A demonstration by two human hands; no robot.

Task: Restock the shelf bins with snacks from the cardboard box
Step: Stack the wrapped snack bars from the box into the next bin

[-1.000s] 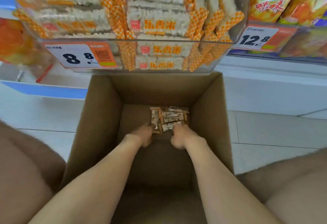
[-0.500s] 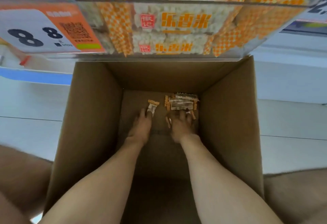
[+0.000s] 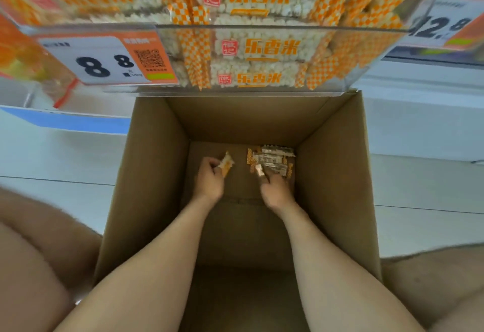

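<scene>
**Q:** Reading from the left, what do your hands hold?

**A:** Your left hand (image 3: 209, 183), low inside the cardboard box (image 3: 154, 174), has its fingers curled round one orange-checked snack packet (image 3: 226, 165). The packet's long axis tilts up and away from you. Your right hand (image 3: 275, 191) pinches a second small packet (image 3: 259, 170) between fingers and thumb, at the near edge of the snack pile (image 3: 272, 158).

**Q:** Where does the stock lie relative to the fingers?

**A:** The pile lies on the box floor in the far right corner, just beyond your right fingertips and apparently touching them. Its packets run crosswise, left to right. Your right hand is the nearer; your left is separated from the pile by a bare strip of floor.

**Q:** And the destination?

**A:** The shelf bin (image 3: 262, 51) stands directly above the box's far wall, already well filled. The coming move is judged to be a lift up and forward.
</scene>
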